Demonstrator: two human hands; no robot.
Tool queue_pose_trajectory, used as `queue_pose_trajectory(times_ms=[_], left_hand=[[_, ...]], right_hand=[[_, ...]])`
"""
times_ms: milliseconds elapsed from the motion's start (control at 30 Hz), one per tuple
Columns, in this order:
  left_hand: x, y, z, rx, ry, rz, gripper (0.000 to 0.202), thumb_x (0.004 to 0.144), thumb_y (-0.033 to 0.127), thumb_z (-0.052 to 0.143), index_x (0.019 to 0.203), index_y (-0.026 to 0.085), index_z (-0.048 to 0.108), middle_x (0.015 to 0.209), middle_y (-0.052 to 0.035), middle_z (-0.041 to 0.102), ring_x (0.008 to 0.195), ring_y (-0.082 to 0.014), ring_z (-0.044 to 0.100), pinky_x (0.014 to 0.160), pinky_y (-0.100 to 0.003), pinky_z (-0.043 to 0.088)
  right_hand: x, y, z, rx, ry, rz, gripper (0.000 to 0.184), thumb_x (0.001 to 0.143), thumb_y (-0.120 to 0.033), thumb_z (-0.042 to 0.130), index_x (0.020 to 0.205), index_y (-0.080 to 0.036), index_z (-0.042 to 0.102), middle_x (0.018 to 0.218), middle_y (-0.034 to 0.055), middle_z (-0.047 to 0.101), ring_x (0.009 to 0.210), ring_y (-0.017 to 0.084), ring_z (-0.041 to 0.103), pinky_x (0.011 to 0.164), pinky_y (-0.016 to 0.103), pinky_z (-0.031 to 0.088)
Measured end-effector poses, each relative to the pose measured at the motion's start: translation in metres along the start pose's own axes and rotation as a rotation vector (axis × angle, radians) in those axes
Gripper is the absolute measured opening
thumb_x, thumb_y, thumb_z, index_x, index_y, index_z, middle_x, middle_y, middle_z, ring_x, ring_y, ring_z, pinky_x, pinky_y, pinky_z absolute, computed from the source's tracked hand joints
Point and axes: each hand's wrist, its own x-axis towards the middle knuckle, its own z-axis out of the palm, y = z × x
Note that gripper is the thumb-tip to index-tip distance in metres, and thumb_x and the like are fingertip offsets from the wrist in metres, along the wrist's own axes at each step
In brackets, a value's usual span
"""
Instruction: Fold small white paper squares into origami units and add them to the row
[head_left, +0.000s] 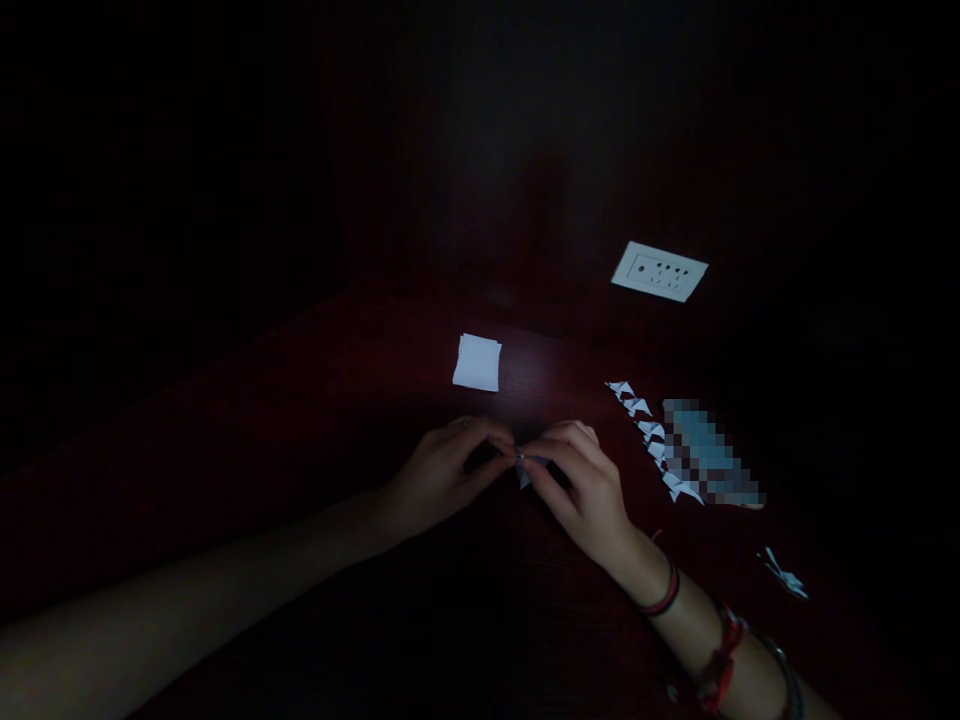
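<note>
Currently mid-fold: left hand, right hand both pinch paper piece over counter; crease probably wants firm fingertip pressure.

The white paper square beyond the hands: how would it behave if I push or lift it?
The white paper square lies flat on the dark table, so it would probably slide, not roll. It looks thin, likely very light and floppy, and easy to crease.

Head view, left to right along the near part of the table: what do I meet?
In order: left hand → small folded paper, pinched between both hands → right hand → row of folded paper pieces → lone folded piece.
</note>
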Motion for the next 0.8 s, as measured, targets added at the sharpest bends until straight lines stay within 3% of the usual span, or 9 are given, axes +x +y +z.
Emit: queue_pose_trajectory(times_ms=[433,633,800], left_hand=[[-0.0006,-0.0053,0.0035,0.014,-0.059,-0.067,0.021,0.078,0.019,0.059,0.096,0.018,0.049,0.084,0.0016,0.06,0.077,-0.0104,0.058,0.071,-0.022,0.047],[-0.0021,-0.0069,0.0036,0.007,-0.022,-0.062,0.015,0.079,0.018,0.056,0.093,0.017,0.05,0.083,0.0011,0.059,0.075,-0.0094,0.058,0.069,-0.021,0.047],[-0.0017,-0.0047,0.0021,0.024,-0.044,-0.045,0.01,0.08,0.017,0.053,0.09,0.017,0.051,0.083,0.0001,0.059,0.075,-0.0109,0.057,0.07,-0.023,0.046]], right_hand=[[0.0,0.0003,-0.0002,-0.023,0.001,0.06,0.008,0.083,-0.016,0.046,0.081,-0.017,0.053,0.076,0.0027,0.052,0.074,0.015,0.047,0.07,0.033,0.038],[-0.0025,0.0055,-0.003,-0.007,-0.02,0.065,0.015,0.082,-0.022,0.05,0.095,-0.018,0.055,0.089,0.0051,0.054,0.084,0.017,0.049,0.073,0.034,0.04],[-0.0022,0.0072,-0.0034,-0.034,-0.023,0.046,0.01,0.082,-0.021,0.049,0.087,-0.019,0.058,0.084,0.0044,0.055,0.082,0.018,0.05,0.072,0.034,0.039]])
